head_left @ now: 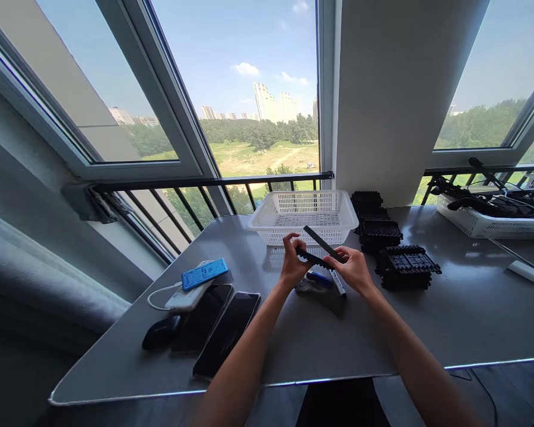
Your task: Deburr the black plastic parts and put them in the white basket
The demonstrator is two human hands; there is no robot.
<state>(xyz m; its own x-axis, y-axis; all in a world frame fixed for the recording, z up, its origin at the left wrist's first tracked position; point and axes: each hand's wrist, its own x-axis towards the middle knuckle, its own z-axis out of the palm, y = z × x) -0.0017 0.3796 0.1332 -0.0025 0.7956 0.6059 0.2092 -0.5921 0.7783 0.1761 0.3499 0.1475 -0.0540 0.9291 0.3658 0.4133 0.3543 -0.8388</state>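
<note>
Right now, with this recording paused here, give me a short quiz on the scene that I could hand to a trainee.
1. True or false: the blue device rests on top of a white device.
2. Which of these stands on the table just beyond the hands? A) black mouse B) white basket C) curtain
3. How many dark strips do the left hand and right hand hold between them?

Key: 1 true; 2 B; 3 two.

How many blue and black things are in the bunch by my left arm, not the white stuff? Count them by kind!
Flat black slabs: 2
Rounded black thing: 1
Blue slab: 1
Total: 4
</note>
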